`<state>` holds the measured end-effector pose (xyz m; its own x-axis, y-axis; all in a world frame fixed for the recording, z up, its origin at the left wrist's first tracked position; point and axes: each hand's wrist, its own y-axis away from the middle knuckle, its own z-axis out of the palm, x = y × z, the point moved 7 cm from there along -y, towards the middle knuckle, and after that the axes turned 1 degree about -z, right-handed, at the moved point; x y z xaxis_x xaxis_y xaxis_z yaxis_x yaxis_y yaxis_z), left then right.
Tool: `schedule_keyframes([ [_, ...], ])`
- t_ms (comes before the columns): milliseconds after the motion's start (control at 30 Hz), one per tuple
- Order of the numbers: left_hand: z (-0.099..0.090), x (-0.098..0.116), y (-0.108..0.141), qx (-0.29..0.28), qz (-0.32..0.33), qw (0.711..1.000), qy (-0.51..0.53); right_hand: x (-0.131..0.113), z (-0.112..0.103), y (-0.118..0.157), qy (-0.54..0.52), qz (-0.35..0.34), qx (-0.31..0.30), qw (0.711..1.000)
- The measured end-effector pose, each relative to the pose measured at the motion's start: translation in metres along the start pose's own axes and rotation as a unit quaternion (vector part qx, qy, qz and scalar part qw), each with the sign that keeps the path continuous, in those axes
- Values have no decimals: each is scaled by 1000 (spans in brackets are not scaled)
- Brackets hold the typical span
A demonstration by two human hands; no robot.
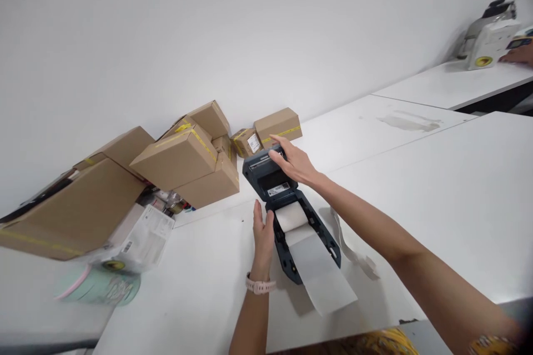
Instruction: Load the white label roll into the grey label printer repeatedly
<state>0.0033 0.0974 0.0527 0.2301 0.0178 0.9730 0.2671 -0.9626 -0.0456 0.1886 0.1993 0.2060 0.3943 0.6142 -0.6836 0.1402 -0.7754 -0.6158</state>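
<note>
A dark label printer (322, 221) stands on the white table with its lid (260, 175) raised. Inside sits a white paper roll (290, 216), and its strip (322, 274) hangs out over the printer's front. My right hand (293, 162) grips the top edge of the lid, thumb on the inner side and fingers over the edge. My left hand (263, 233) rests against the printer's left side near the hinge, fingers pointing up and thumb apart, holding nothing.
Cardboard boxes (179, 158) are piled at the back left, by a clear bag (144, 238) and a green container (104, 285). A torn backing strip (353, 255) lies right of the printer. At the far right, a person's hand (518, 55) is beside a white box (491, 44).
</note>
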Motion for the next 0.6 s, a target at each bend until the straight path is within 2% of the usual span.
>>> schedule_keyframes([
  [100,8,-27,6,-34,-22,998,-40,13,10,-30,10,43,-18,999],
  [200,9,-36,16,-45,-23,997,-51,13,9,-36,14,42,-8,999],
  [300,6,-32,21,-33,-23,996,-76,-10,-6,-5,41,-92,91,991],
  [333,6,-29,22,-28,-23,995,-89,-16,-7,14,49,-146,108,982],
  [367,5,-26,23,-22,-23,994,-103,-19,-5,33,55,-187,98,976],
  [400,5,-23,23,-14,-23,993,-116,-17,1,52,63,-209,58,974],
  [467,4,-17,23,-1,-18,989,-144,-1,23,83,93,-200,-86,972],
  [533,4,-10,21,9,-15,983,-183,24,47,107,139,-157,-252,945],
  [600,3,-4,20,10,-26,972,-235,46,64,118,182,-111,-367,905],
])
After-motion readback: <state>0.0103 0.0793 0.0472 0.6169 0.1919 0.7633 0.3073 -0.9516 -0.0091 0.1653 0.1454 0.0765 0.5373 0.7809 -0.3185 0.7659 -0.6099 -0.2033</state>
